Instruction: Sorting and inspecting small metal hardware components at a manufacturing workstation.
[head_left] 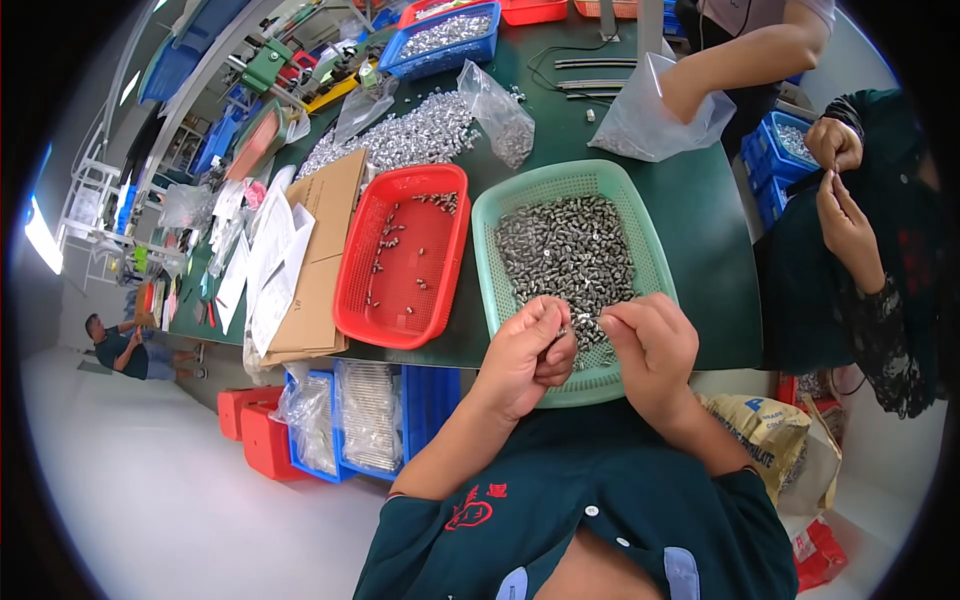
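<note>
A light green plastic basket (pixel 657 240) stands in front of me, heaped with small dark metal fittings (pixel 566 245). Over its near end I hold both hands close together, a small gap between them. My left hand (pixel 528 355) is curled closed, with small metal fittings partly showing at its fingers. My right hand (pixel 652 352) has thumb and forefinger pinched together; whatever sits at the fingertips is too small to make out. To the left of the green basket lies a red plastic basket (pixel 456 250) with a few scattered metal fittings on its bottom.
A pile of shiny metal parts (pixel 410 135) covers the far green table (pixel 690 200). Cardboard (pixel 320 285) and papers lie left of the red basket. Across the table, a person's arm (pixel 740 62) reaches into a clear plastic bag (pixel 655 120). Another person's hands (pixel 840 190) are at the right.
</note>
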